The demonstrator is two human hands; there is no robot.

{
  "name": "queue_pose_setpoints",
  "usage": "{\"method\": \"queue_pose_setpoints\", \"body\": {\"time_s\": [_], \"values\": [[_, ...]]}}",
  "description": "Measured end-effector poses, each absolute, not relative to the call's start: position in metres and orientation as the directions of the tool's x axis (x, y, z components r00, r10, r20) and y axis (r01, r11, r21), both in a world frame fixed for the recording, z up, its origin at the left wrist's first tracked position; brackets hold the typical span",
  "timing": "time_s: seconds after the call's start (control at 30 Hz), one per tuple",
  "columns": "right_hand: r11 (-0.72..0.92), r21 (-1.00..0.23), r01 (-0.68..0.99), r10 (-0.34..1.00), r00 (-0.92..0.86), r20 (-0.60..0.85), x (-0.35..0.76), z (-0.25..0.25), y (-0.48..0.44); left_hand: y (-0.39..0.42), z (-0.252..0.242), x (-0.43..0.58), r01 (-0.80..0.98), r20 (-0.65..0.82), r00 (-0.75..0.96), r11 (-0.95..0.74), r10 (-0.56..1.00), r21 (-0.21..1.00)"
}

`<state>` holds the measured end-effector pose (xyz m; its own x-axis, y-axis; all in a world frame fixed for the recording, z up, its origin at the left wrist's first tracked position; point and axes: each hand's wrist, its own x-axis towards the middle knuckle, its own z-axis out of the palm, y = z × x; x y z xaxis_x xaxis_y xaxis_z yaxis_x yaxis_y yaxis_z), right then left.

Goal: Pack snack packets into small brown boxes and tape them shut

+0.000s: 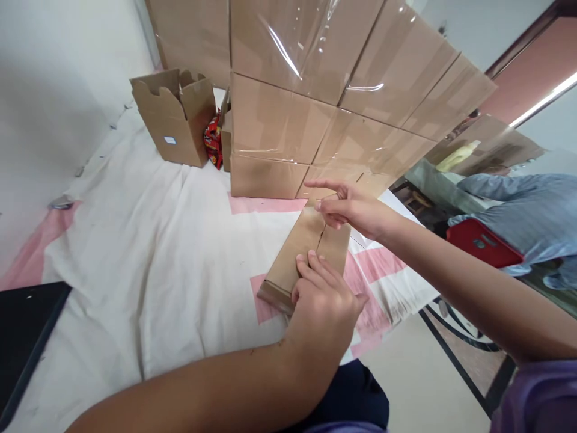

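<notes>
A small flat cardboard carton (295, 246) lies slantwise on the white cloth, with a seam running along its top. My left hand (322, 294) rests on its near part, fingertips laid on the cardboard and thumb out to the side. Over the carton's far end is my right hand (347, 207). Its index finger and thumb are stretched out and apart, while the other fingers curl in. Whether those curled fingers touch the carton, I cannot tell. The right hand partly hides the carton's far end.
Behind the carton rises a stack of taped cardboard boxes (274, 120). An open cardboard box (166, 129) and a red packet (213, 141) stand at back left. A black flat object (27, 343) lies at left. Another person (532, 210) is beside a red chair (484, 243) at right.
</notes>
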<state>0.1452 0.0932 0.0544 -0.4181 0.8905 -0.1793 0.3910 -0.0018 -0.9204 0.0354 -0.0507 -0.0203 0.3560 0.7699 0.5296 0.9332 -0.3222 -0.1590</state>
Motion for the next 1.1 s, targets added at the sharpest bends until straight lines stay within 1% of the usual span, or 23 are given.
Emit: {"method": "queue_pose_setpoints", "body": {"time_s": [0.1, 0.2, 0.33, 0.43, 0.57, 0.77, 1.1], "values": [[-0.023, -0.900, 0.436, 0.921, -0.342, -0.189, 0.142, 0.049, 0.095, -0.051, -0.018, 0.036, 0.930, 0.511, 0.364, -0.326, 0.779, -0.166], [-0.115, -0.866, 0.487, 0.930, -0.254, -0.267, 0.138, 0.047, 0.093, -0.052, -0.018, 0.036, 0.930, 0.518, 0.365, -0.324, 0.774, -0.171], [-0.208, -0.844, 0.495, 0.921, -0.191, -0.339, 0.136, 0.047, 0.090, -0.052, -0.020, 0.036, 0.934, 0.549, 0.354, -0.317, 0.757, -0.166], [-0.258, -0.849, 0.461, 0.914, -0.166, -0.369, 0.136, 0.045, 0.089, -0.052, -0.022, 0.036, 0.935, 0.567, 0.349, -0.318, 0.746, -0.157], [-0.346, -0.869, 0.355, 0.898, -0.142, -0.415, 0.138, 0.043, 0.084, -0.052, -0.022, 0.035, 0.934, 0.559, 0.352, -0.319, 0.751, -0.161], [-0.343, -0.879, 0.331, 0.910, -0.116, -0.399, 0.143, 0.040, 0.076, -0.051, -0.020, 0.035, 0.930, 0.568, 0.361, -0.328, 0.740, -0.164], [-0.331, -0.847, 0.416, 0.897, -0.138, -0.419, 0.150, 0.041, 0.074, -0.049, -0.020, 0.035, 0.937, 0.566, 0.343, -0.312, 0.749, -0.155]]}}
